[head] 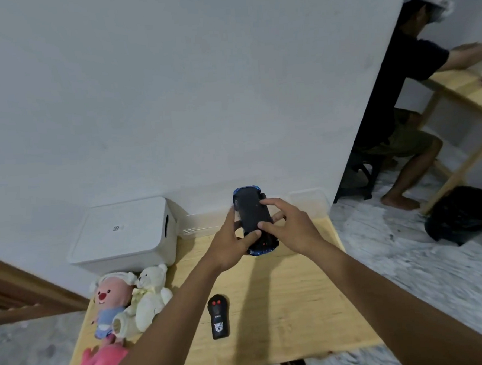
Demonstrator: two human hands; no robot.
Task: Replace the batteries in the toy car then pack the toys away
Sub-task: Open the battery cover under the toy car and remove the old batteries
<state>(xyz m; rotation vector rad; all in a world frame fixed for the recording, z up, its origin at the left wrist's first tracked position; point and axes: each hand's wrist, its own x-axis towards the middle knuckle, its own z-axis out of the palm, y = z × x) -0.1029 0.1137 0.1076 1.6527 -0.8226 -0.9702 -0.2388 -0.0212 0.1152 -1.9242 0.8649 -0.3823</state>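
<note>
**A:** Head view, left to right: plush toys (123, 305) lie at the desk's (284, 306) left edge, the white lidded box (121, 232) behind them, the remote (218, 316) at centre. Where's your car?

**B:** You hold the toy car (254, 219) upside down above the desk's far side. Your left hand (229, 246) has its grip clamped on the near end, and your right hand (289, 226) presses fingertips on the underside.

**A:** Risks?

**B:** Prying the battery cover in mid-air could let your car slip or batteries drop off the edge.

**A:** Containers?

**B:** Your white box is lidded, so its contents are hidden. The clear bin (202, 222) behind looks empty, though I can't be sure.
</note>
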